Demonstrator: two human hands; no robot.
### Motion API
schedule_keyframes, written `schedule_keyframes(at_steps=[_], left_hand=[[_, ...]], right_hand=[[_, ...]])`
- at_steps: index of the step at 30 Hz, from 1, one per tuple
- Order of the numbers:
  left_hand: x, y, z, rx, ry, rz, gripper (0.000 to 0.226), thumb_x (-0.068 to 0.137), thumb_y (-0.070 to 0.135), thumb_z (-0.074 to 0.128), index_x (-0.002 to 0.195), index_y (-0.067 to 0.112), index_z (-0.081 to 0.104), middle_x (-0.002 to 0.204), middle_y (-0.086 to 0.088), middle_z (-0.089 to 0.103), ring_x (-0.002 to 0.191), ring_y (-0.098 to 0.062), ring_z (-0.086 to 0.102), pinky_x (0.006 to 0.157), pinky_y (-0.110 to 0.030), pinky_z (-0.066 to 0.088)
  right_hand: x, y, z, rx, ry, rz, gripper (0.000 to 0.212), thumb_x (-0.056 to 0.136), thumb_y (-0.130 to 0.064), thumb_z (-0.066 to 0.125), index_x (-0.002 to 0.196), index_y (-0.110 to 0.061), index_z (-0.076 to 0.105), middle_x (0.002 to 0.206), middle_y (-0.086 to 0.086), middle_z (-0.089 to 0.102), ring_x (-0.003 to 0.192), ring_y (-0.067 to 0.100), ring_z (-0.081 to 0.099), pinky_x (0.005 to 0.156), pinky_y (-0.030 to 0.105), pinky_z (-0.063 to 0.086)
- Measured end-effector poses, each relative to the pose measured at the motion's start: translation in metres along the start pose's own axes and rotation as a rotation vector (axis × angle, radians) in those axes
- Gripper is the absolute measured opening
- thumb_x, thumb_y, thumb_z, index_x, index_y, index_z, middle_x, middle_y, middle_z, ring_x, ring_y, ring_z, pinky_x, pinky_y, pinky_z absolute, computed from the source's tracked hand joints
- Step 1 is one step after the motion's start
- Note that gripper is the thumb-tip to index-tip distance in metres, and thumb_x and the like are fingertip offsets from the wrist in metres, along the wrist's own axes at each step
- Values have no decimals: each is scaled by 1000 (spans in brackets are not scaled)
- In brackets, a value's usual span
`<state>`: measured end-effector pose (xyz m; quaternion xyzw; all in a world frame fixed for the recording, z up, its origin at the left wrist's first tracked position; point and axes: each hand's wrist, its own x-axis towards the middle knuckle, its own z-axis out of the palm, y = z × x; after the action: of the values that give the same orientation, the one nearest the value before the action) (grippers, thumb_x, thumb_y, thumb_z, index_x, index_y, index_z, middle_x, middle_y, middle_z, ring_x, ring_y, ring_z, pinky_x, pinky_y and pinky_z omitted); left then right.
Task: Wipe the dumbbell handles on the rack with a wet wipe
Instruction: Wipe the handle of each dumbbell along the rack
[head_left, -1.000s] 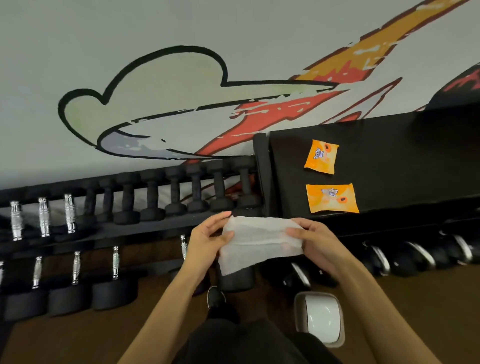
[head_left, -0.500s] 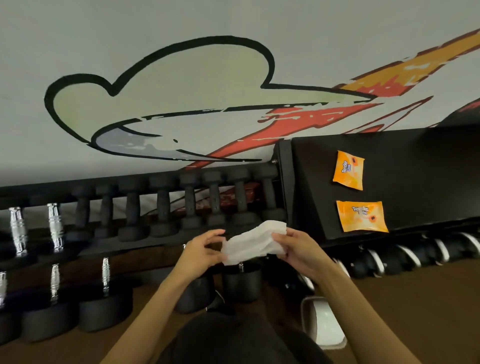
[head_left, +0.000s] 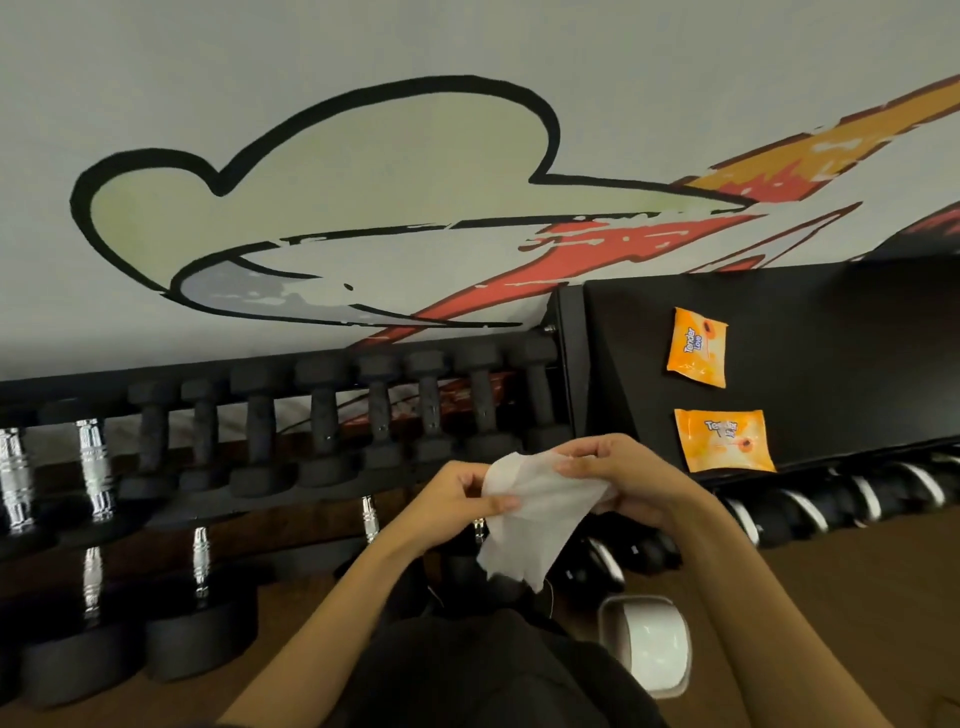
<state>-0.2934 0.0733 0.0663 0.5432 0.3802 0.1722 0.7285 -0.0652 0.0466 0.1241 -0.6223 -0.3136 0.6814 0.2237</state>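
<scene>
In front of the rack (head_left: 234, 508), both hands hold a white wipe (head_left: 530, 525).
The left hand (head_left: 452, 499) pinches its left edge between thumb and curled fingers; the right hand (head_left: 623, 478) grips the top right corner, fingers bent (the loose part hangs below the fingertips). Black dumbbells (head_left: 379, 415) sit just beyond the fingers; orange packets (head_left: 724, 439) lie to their right.

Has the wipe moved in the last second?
Yes. The wipe has shifted slightly left, away from the lower packet, and now hangs bunched between the left hand and right hand instead of stretched flat.
</scene>
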Motion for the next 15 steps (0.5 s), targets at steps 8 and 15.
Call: schedule_keyframes(at_steps=[8,15], left_hand=[[7,40,23,-178,132,90,23,87,3,62,109,9,66,87,3,75,79,-9,69,65,-19,53],[24,46,26,-294,211,45,35,86,2,66,118,12,61,96,-5,72,90,-21,69,72,-32,57]], right_hand=[[10,3,-15,622,172,-154,46,89,-33,58,125,-5,60,88,9,66,83,21,65,80,34,48],[30,48,19,712,-227,40,67,96,-54,48,139,-2,48,145,24,45,137,41,39,118,55,22]])
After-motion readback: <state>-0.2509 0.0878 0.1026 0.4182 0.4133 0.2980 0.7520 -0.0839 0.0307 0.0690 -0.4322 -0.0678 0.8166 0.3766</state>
